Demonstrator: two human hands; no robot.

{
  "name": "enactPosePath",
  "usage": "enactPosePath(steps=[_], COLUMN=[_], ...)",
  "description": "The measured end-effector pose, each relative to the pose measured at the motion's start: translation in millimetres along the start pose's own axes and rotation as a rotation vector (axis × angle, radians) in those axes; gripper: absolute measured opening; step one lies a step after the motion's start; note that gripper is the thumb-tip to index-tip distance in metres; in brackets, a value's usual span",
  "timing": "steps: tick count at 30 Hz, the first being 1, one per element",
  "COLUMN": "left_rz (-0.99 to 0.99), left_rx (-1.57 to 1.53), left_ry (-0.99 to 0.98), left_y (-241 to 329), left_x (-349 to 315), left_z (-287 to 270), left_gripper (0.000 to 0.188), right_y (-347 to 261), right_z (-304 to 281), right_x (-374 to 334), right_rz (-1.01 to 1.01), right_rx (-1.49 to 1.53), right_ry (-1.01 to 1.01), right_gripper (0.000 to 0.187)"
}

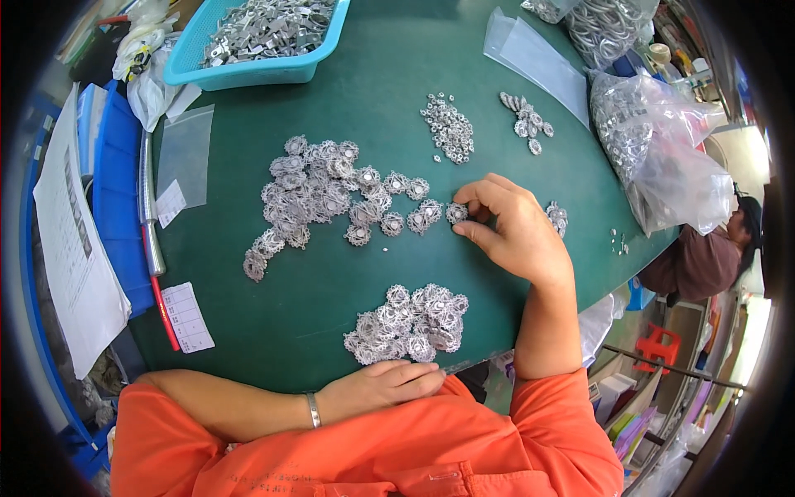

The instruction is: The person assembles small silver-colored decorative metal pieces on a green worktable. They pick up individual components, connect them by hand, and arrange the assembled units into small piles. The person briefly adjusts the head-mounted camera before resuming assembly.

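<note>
My right hand [515,224] reaches over the green table, thumb and fingertips closed around a small silver openwork flower-shaped metal piece [456,213] lying on it. A large heap of similar flower pieces [315,186] spreads to its left, with several loose ones trailing toward the hand. Closer to me lies a second heap of flower pieces [410,323]. My left hand [383,391] rests just below that heap at the table's front edge, its fingers stretched out and holding nothing. A metal bracelet sits on that wrist.
Beyond my right hand lie small silver ring-like parts [449,128] and oval pieces [527,123]. A turquoise basket [257,76] of metal parts stands far left. Bulging plastic bags [654,157] line the right edge. A blue bin [120,199] and papers [79,240] are left. Another person [704,257] sits right.
</note>
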State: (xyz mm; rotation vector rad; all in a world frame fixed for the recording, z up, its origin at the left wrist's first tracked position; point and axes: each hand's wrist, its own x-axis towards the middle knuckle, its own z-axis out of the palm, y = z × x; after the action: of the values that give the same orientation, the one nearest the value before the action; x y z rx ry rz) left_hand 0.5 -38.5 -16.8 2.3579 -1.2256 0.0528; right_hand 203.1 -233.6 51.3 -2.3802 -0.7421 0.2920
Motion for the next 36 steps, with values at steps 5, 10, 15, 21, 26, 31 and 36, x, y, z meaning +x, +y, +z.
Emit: enactPosePath(steps=[5, 10, 15, 21, 26, 31, 36], left_rz=[0.004, 0.017, 0.003, 0.013, 0.029, 0.052, 0.093], left_rx=[-0.066, -0.054, -0.106, -0.088, 0.005, 0.071, 0.17], left_ry=[-0.015, -0.024, -0.028, -0.008, -0.001, 0.014, 0.019], left_y=[0, -1, -2, 0, -1, 1, 3], left_x=[1, 1, 0, 2, 1, 1, -2], left_z=[-7, -7, -6, -7, -6, -5, 7], left_gripper=[0.045, 0.046, 0.047, 0.047, 0.045, 0.043, 0.04], right_y=[-1, -6, -9, -3, 0, 5, -3], right_z=[-2, 18, 20, 7, 21, -1, 4], right_x=[-2, 10, 10, 7, 17, 1, -8], right_rz=[0.002, -0.266, -0.14, -0.166, -0.244, -0.074, -0.107], right_rx=[0.036, -0.057, 0.072, 0.076, -0.02, -0.012, 0.002], right_ry=[0.096, 0.233, 0.179, 0.245, 0.296, 0.307, 0.122], right_gripper=[0.024, 0.018, 0.013, 0.013, 0.017, 0.014, 0.012])
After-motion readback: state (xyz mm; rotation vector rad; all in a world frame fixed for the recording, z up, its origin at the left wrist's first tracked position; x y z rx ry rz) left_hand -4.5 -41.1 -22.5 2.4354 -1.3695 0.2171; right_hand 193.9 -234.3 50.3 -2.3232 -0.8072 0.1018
